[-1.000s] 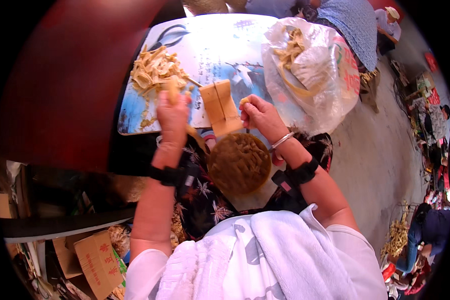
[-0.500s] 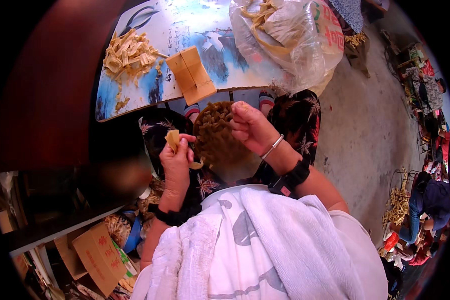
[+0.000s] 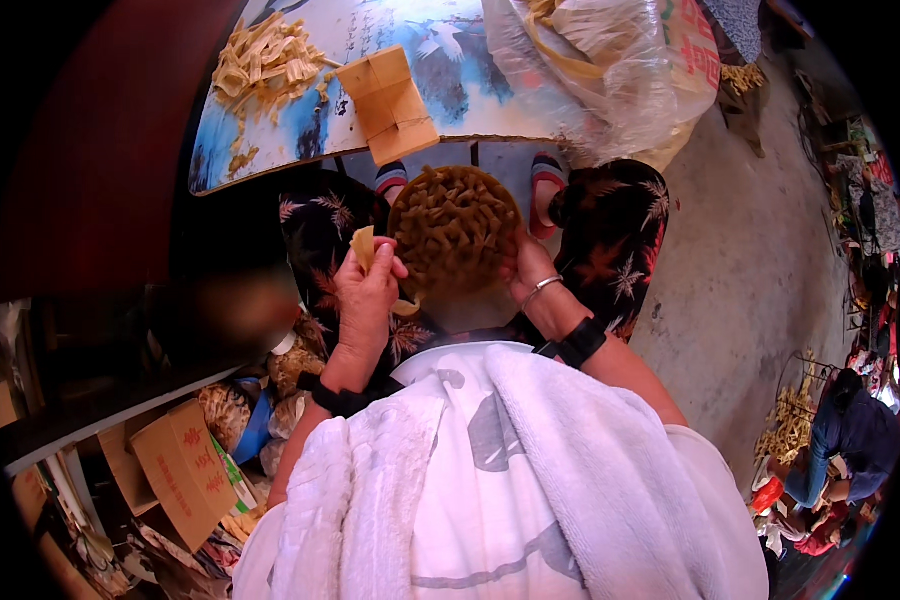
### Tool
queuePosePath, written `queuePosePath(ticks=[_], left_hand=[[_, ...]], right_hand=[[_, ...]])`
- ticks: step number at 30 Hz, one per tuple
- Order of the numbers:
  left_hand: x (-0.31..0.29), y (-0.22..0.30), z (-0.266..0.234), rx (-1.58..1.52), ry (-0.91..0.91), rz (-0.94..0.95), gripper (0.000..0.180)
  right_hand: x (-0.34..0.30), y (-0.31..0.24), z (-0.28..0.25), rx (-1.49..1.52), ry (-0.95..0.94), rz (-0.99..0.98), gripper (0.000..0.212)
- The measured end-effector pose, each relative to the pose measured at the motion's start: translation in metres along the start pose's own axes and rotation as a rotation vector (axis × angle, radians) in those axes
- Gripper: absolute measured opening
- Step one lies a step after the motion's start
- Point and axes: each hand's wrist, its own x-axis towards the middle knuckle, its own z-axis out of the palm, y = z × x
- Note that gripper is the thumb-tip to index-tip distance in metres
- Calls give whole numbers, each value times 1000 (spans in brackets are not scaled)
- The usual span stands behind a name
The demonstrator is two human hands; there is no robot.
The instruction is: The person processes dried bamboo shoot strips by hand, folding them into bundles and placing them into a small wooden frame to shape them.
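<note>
Between my knees sits a round basin point(image 3: 457, 235) filled with many small brown twisted pieces. Just left of its rim, my left hand point(image 3: 363, 295) is closed, pinching a flat tan strip point(image 3: 363, 247) that sticks up above the thumb. Another pale end point(image 3: 405, 307) shows below that hand, near the basin. At the basin's right side is my right hand point(image 3: 532, 270), its fingers curled against the rim and partly lost in shadow. A small folded tan board point(image 3: 388, 100) with a thin line across it leans over the table's front edge.
A painted table point(image 3: 310, 140) stands ahead, with a pile of pale strips point(image 3: 267, 62) and a clear plastic bag point(image 3: 610, 85) of more strips. Cardboard boxes point(image 3: 183, 470) are at lower left. Another person point(image 3: 855, 435) is far right beside loose strips point(image 3: 790, 415).
My right hand has gone from a raised fist over the basin to its right rim. The left hand still pinches the strip. The view has shifted, so the table sits higher in it.
</note>
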Motion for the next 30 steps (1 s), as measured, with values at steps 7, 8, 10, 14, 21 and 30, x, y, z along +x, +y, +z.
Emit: queuePosePath(ticks=[7, 8, 10, 14, 21, 30], left_hand=[[11, -10, -13, -316, -112, -68, 53], [10, -9, -12, -316, -133, -78, 55], [9, -9, -13, -296, -148, -91, 62], [3, -8, -16, -314, -111, -83, 56], [4, -7, -18, -312, -96, -71, 47], [9, -8, -11, -64, -132, 2, 20]], right_hand=[[40, 14, 5, 81, -98, 27, 14], [51, 15, 8, -103, -102, -138, 15], [65, 13, 22, -479, -122, -444, 24], [51, -14, 60, -1119, -145, -1012, 37], [124, 24, 31, -1665, -156, -1440, 42], [-50, -25, 79, -1019, -671, -730, 27]])
